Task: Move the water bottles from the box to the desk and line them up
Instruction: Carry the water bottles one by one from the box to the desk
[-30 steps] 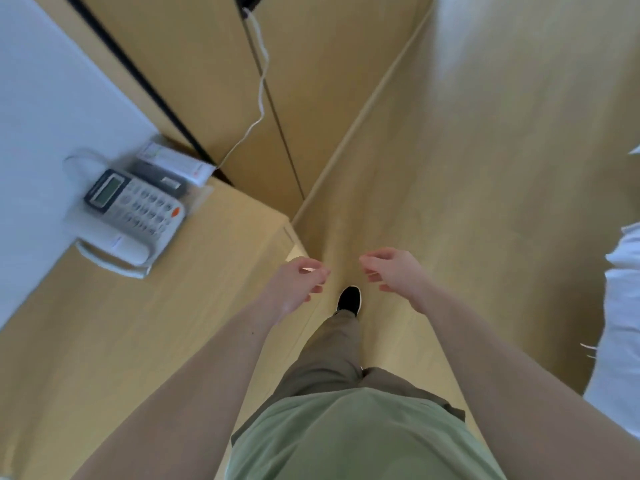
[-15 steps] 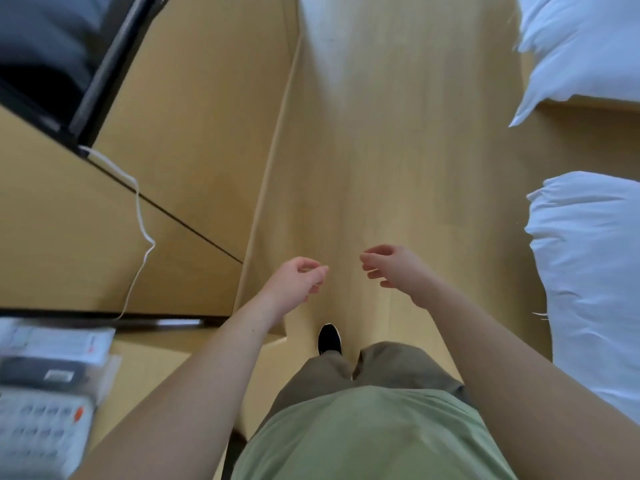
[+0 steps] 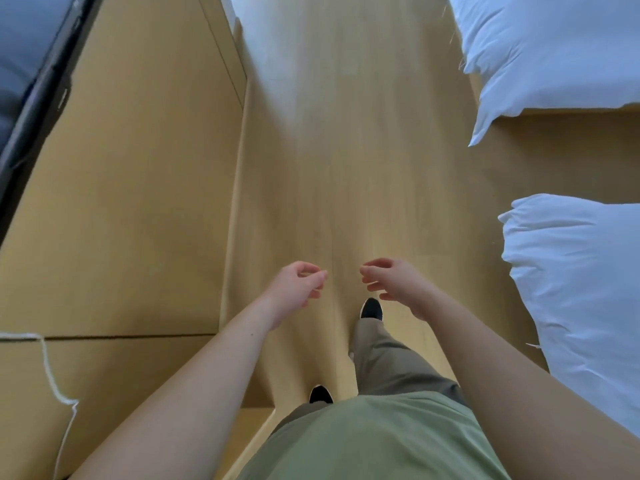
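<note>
Two empty hands, and no bottle in view

Nearest the lens we see a green shirt (image 3: pixel 374 441) and khaki trousers (image 3: pixel 384 362), with one black shoe (image 3: pixel 320 393) just below the shirt hem and the other black shoe (image 3: pixel 371 308) planted ahead on the wooden floor (image 3: pixel 346 168). Both forearms reach forward at waist height. Our left hand (image 3: pixel 294 289) hangs with fingers loosely curled round nothing; our right hand (image 3: pixel 394 282) mirrors it, thumb and fingers relaxed, carrying nothing, the two near each other but apart.

To the left a white cable (image 3: pixel 52 379) trails down a wooden cabinet front (image 3: pixel 121 202), with a dark-framed screen (image 3: pixel 31 74) at the far left edge. To the right lie two lots of white bedding (image 3: pixel 575 299), the farther one (image 3: pixel 547 50) at the top corner.

Neither the box, the water bottles nor the surface meant to carry them shows here, so we cannot tell where they stand, which way any bottle points or how its long axis runs.

We judge the step in hand to be a walk to fetch a bottle. To do it well we would keep the floor ahead in sight, steer between cabinet and bedding, and take each bottle round its body, upright.
</note>
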Demonstrator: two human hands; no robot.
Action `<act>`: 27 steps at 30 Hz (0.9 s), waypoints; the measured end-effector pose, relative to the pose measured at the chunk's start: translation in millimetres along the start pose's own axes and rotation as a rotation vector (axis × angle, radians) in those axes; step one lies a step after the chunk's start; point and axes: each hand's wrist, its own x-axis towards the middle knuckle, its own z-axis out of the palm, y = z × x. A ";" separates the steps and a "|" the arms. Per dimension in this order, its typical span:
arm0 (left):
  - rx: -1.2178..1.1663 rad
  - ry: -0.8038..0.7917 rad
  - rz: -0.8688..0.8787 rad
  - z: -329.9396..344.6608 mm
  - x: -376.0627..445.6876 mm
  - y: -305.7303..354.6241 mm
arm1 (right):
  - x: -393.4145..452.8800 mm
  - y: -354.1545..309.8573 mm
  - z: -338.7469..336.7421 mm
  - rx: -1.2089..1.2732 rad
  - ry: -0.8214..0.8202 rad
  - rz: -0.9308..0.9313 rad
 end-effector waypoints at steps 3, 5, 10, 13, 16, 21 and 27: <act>0.034 -0.006 -0.004 5.6 38.5 45.2 | 37.3 -20.7 -39.2 0.030 0.003 -0.001; 0.049 -0.006 -0.009 9.1 61.3 76.4 | 61.0 -35.9 -65.5 0.038 -0.003 -0.003; 0.068 0.004 -0.003 17.2 114.5 149.3 | 110.9 -74.3 -126.0 0.054 0.007 -0.019; 0.077 -0.015 0.006 19.9 139.6 183.5 | 132.1 -95.2 -151.9 0.077 0.013 -0.019; 0.083 -0.036 0.016 19.7 165.6 213.6 | 154.3 -114.6 -171.2 0.084 0.020 -0.021; 0.086 -0.056 0.029 9.5 221.6 260.7 | 197.9 -148.0 -200.5 0.103 0.055 -0.016; 0.118 -0.089 0.078 -15.3 305.3 321.0 | 262.4 -203.6 -229.2 0.144 0.102 0.002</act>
